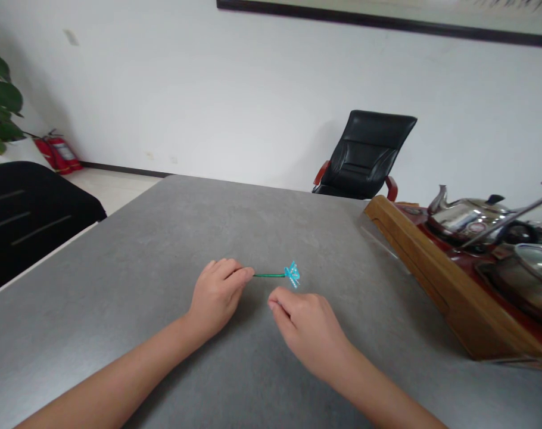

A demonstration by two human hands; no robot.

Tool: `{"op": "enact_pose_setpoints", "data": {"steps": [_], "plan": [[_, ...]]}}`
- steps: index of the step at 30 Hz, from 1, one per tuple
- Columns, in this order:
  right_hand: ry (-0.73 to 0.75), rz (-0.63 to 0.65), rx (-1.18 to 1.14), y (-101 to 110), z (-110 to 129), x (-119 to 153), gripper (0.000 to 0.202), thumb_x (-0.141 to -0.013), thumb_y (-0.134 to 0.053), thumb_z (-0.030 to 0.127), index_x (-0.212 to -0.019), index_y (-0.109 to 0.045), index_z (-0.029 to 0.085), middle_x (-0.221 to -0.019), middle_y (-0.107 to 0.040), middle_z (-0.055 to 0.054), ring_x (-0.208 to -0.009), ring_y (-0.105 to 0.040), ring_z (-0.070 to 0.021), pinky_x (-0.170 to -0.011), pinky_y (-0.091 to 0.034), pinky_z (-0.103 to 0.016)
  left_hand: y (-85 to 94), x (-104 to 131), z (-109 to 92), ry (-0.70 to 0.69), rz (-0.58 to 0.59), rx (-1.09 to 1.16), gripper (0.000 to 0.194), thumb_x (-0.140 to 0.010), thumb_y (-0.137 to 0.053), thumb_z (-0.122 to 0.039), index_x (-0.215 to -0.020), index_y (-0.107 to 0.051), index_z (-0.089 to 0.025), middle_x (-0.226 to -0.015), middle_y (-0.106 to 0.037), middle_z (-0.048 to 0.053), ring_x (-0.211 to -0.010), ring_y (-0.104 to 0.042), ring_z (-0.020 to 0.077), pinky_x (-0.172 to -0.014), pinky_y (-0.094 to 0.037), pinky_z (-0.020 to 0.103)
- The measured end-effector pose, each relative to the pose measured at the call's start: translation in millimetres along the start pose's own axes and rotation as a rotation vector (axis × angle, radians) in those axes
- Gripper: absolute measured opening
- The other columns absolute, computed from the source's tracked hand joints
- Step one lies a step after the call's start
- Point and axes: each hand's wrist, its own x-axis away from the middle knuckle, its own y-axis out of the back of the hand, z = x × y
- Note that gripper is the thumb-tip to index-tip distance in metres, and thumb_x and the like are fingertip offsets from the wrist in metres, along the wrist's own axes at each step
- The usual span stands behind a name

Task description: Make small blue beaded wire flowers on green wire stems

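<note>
A small beaded flower with light blue petals and a thin green stem is held sideways above the grey table. The closed fingers of my left hand pinch the stem's left end, so that end is hidden. The blue head points right. Just below the flower head is my right hand, apart from it, with thumb and forefinger pressed together. Whether something small sits in that pinch is not visible.
On the right stands a wooden tea tray bearing a steel kettle and a pot with a glass lid. A black office chair is behind the table, another dark chair at left. Fire extinguishers stand by the wall.
</note>
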Motion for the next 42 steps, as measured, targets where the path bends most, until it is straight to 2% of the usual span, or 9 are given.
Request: {"op": "enact_pose_setpoints", "data": {"steps": [4,10,16,19,21,25,28,35,42], "plan": [[-0.025,0.014,-0.068,-8,-4,-3,0.018,-0.089,-0.045,0.02,-0.083,-0.062,0.022,-0.059,-0.062,0.002,-0.055,-0.058,-0.0137,-0.052,-0.027,-0.023,-1.9,2,0,0.05,-0.022,0.077,0.02,-0.094,-0.043,-0.019,-0.095,-0.063,-0.018,-0.08,-0.059,0.004,-0.074,-0.05,0.0165,-0.066,-0.037,0.028],[-0.038,0.027,-0.312,-23,-17,-11,0.019,-0.088,-0.045,0.019,-0.079,-0.062,0.022,-0.057,-0.054,0.005,-0.053,-0.05,-0.0104,-0.052,-0.029,-0.02,-3.0,3,-1,0.116,0.004,0.193,0.021,-0.095,-0.041,-0.021,-0.097,-0.062,-0.017,-0.081,-0.057,0.003,-0.071,-0.052,0.013,-0.064,-0.041,0.023],[-0.128,0.009,-0.58,-40,-38,-18,0.017,-0.083,-0.051,0.021,-0.071,-0.063,0.019,-0.057,-0.053,0.003,-0.054,-0.046,-0.0112,-0.051,-0.031,-0.021,-1.1,3,-1,-0.018,0.008,0.224,0.022,-0.094,-0.041,-0.017,-0.096,-0.062,-0.017,-0.078,-0.056,0.003,-0.069,-0.051,0.0128,-0.063,-0.04,0.023],[-0.095,0.002,-0.746,-43,-48,-22,0.015,-0.08,-0.056,0.025,-0.068,-0.06,0.017,-0.062,-0.055,0.001,-0.059,-0.048,-0.0121,-0.054,-0.034,-0.022,-2.1,3,0,-0.094,0.019,0.246,0.02,-0.093,-0.042,-0.015,-0.097,-0.061,-0.018,-0.08,-0.058,0.004,-0.072,-0.051,0.0139,-0.064,-0.039,0.024],[-0.089,0.051,-0.87,-44,-53,-26,0.017,-0.077,-0.059,0.03,-0.066,-0.059,0.017,-0.06,-0.052,0.002,-0.057,-0.046,-0.0117,-0.053,-0.033,-0.022,-3.0,3,1,-0.14,0.029,0.265,0.02,-0.092,-0.043,-0.013,-0.098,-0.061,-0.018,-0.082,-0.059,0.004,-0.074,-0.052,0.0148,-0.066,-0.038,0.026],[-0.243,0.115,-1.073,-46,-60,-32,0.027,-0.069,-0.064,0.043,-0.065,-0.058,0.017,-0.051,-0.042,0.005,-0.048,-0.036,-0.009,-0.047,-0.026,-0.022,-2.6,3,1,-0.213,0.066,0.27,0.022,-0.092,-0.042,-0.011,-0.1,-0.06,-0.019,-0.082,-0.06,0.004,-0.074,-0.051,0.0154,-0.068,-0.036,0.028],[-0.267,0.074,-1.099,-44,-62,-34,0.03,-0.065,-0.067,0.045,-0.066,-0.059,0.016,-0.053,-0.043,0.005,-0.05,-0.035,-0.0087,-0.048,-0.025,-0.022,-0.6,2,-1,-0.249,0.077,0.26,0.023,-0.091,-0.041,-0.011,-0.098,-0.061,-0.019,-0.081,-0.06,0.004,-0.072,-0.05,0.0152,-0.067,-0.034,0.029],[-0.284,0.02,-1.116,-19,-57,-32,0.028,-0.071,-0.066,0.044,-0.068,-0.059,0.017,-0.053,-0.038,0.007,-0.048,-0.028,-0.0079,-0.047,-0.022,-0.023,1.1,1,-2,-0.305,0.089,0.158,0.023,-0.091,-0.04,-0.009,-0.097,-0.059,-0.021,-0.079,-0.059,0.003,-0.068,-0.046,0.0146,-0.064,-0.03,0.029],[-0.172,-0.062,-0.956,-1,-52,-29,0.025,-0.077,-0.059,0.04,-0.069,-0.057,0.016,-0.052,-0.032,0.007,-0.049,-0.027,-0.0089,-0.048,-0.021,-0.023,0.2,0,-3,-0.319,0.062,0.062,0.023,-0.092,-0.038,-0.011,-0.095,-0.059,-0.02,-0.076,-0.059,0.002,-0.065,-0.044,0.0146,-0.061,-0.027,0.03]]}}
